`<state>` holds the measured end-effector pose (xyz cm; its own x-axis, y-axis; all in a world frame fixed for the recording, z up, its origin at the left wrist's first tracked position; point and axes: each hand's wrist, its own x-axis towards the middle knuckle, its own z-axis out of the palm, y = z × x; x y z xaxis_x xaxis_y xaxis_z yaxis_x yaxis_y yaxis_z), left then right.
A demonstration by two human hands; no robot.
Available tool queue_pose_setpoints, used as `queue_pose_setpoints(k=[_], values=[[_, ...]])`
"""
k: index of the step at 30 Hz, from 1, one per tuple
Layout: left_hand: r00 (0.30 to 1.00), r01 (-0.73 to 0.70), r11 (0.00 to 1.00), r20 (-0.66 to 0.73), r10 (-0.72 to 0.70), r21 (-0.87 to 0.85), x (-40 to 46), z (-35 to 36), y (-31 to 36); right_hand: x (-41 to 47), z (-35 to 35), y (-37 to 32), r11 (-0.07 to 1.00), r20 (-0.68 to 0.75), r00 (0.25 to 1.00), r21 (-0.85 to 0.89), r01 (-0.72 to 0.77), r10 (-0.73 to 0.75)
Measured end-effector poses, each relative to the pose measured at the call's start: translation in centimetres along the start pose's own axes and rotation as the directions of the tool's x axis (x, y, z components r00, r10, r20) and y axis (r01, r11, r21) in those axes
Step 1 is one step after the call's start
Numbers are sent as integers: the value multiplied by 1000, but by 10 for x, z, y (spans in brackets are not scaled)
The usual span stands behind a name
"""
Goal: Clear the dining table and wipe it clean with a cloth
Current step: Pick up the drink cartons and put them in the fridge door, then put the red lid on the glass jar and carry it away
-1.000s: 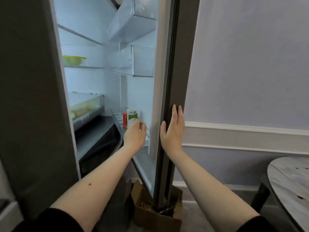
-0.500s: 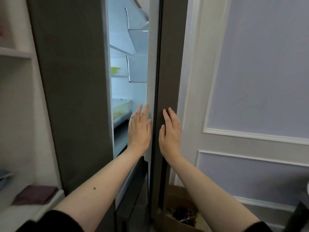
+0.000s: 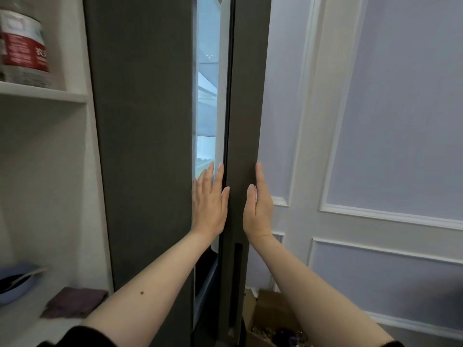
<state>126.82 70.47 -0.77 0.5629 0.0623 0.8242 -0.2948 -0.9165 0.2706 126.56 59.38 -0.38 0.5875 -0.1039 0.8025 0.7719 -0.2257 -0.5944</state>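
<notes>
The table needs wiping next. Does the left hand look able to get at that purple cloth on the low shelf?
Probably yes. The left hand is open, flat at the fridge door, holding nothing. The purple cloth lies uncovered on the white shelf to its lower left, with nothing between.

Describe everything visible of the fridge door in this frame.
The fridge door is tall, dark grey and matte, with a pale inner lining and a vertical slot low on its edge. It stands nearly shut; a narrow lit gap remains. The right hand lies flat on its outer face; the left hand is open at its inner edge.
</notes>
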Motion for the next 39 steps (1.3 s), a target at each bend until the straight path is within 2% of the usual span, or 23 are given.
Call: queue_pose_setpoints(k=[5, 9, 12, 16, 26, 30, 33, 39], values=[[997, 63, 984, -57, -54, 164, 3, -3, -15, 14, 6, 6, 992, 162, 983, 79, -99, 85], [992, 83, 980, -105, -64, 182, 12, -11, -27, 18, 10, 10, 980, 350, 923, 55, -190, 159], [998, 32, 982, -54, -23, 188, 21, -12, -35, 22, 12, 14, 959, 372, 905, 111, -262, 204], [1000, 26, 985, -5, -26, 168, 23, -4, -35, 25, 11, 20, 951, 400, 884, 84, -299, 243], [999, 29, 980, 20, -34, 196, 23, -3, -33, 19, 15, 17, 949, 412, 865, -1, -315, 287], [999, 37, 997, 21, -39, 66, 18, -9, -22, 9, 17, 8, 945, 366, 876, -31, -326, 314], [1000, 14, 999, 6, -14, -38, 7, -12, -13, -3, 15, -1, 949, 281, 908, -138, -283, 311], [996, -90, 991, -22, 89, -97, -19, -9, 15, -35, -38, -12, 904, 196, 922, -342, -255, 334]])
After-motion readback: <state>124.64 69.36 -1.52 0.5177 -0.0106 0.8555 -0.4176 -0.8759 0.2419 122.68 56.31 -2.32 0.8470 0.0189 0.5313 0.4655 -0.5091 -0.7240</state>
